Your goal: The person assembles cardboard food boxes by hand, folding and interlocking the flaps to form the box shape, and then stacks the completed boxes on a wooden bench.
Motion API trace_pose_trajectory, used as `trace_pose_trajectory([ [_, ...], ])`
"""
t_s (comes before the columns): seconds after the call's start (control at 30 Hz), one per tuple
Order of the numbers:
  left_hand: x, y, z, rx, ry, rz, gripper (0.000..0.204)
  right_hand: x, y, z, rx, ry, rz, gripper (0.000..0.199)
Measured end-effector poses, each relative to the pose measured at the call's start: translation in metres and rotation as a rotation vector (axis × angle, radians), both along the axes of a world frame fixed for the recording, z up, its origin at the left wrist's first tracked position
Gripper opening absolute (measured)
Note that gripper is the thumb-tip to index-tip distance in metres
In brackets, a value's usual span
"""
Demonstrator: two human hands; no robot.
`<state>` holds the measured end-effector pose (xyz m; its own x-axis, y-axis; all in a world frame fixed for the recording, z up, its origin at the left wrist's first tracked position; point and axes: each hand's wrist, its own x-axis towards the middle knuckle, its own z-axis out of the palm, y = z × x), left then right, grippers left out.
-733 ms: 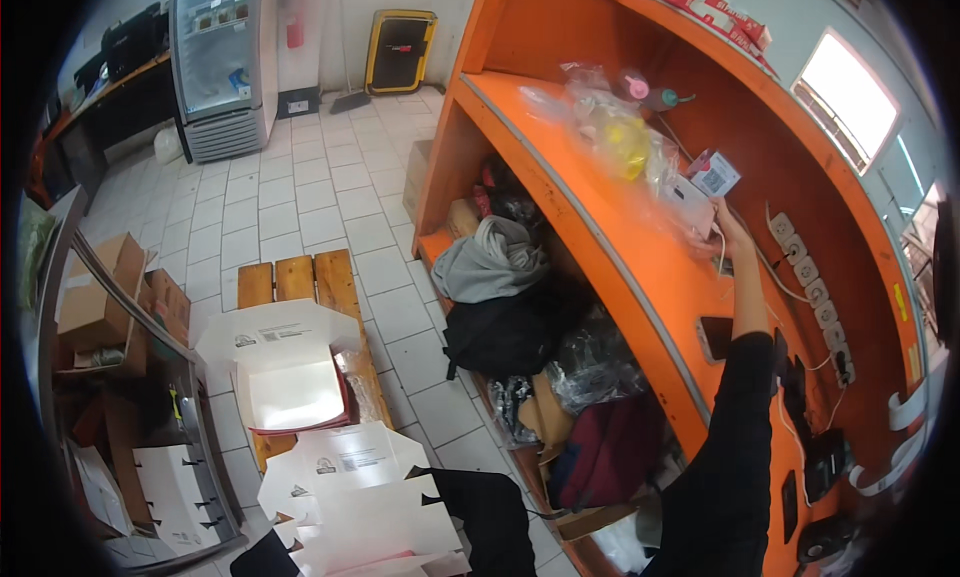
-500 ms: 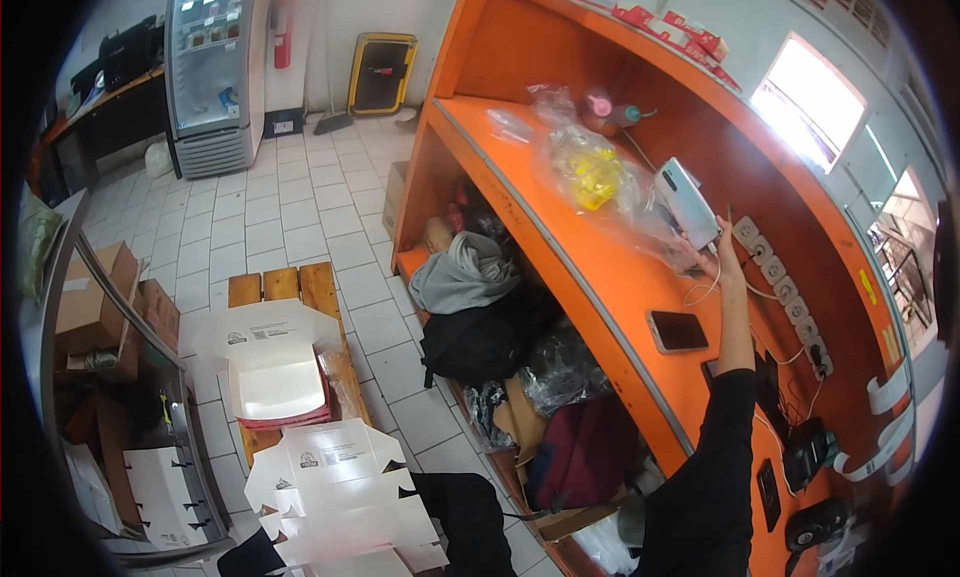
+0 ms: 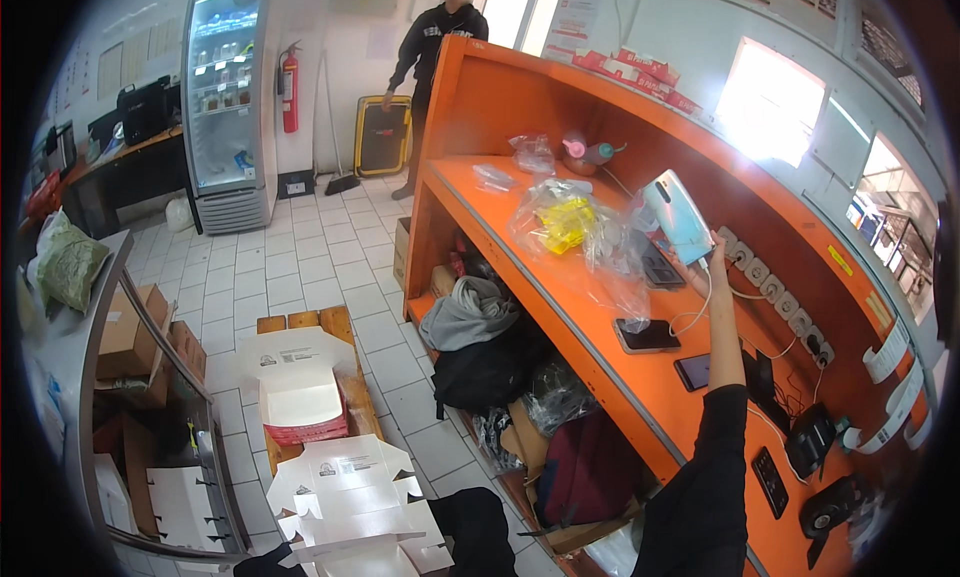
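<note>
My right hand (image 3: 717, 255) grips the lower end of a pale, shiny-backed smartphone (image 3: 676, 212), raised above the orange counter. A thin white cable (image 3: 706, 289) hangs from the phone's lower end. Below it on the counter lie a dark phone (image 3: 645, 336) and another dark phone (image 3: 692, 371). Clear plastic bags (image 3: 618, 262), with yellow material (image 3: 566, 224) inside one, are heaped just left of the raised phone. An unfolded white carton (image 3: 352, 492) rests over my dark-clothed lap. My left hand is out of sight.
On a wooden bench (image 3: 340, 325) sits a stack of white and red cartons (image 3: 300, 402). Bags and a grey cloth (image 3: 468, 315) fill the shelf under the counter. A power strip (image 3: 775, 289) runs along its back wall. A person (image 3: 440, 42) stands beyond the counter.
A person has come into view at the far end. The whole view has shifted, showing more of the room's far side. The phone stays in my right hand, and more of the counter shows beneath it.
</note>
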<state>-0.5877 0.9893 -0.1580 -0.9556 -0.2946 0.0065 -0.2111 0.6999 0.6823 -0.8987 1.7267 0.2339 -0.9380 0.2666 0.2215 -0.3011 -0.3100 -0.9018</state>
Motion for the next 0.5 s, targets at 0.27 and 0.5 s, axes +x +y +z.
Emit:
trace_pose_trajectory([
  [0.27,0.017,-0.004,-0.011,-0.060,0.036,-0.019,0.022,0.000,-0.015,-0.007,0.043,-0.036,0.057,0.063],
  [0.5,0.014,-0.003,-0.005,-0.026,0.017,-0.042,0.023,-0.016,-0.013,-0.028,0.126,-0.196,-0.017,0.065],
])
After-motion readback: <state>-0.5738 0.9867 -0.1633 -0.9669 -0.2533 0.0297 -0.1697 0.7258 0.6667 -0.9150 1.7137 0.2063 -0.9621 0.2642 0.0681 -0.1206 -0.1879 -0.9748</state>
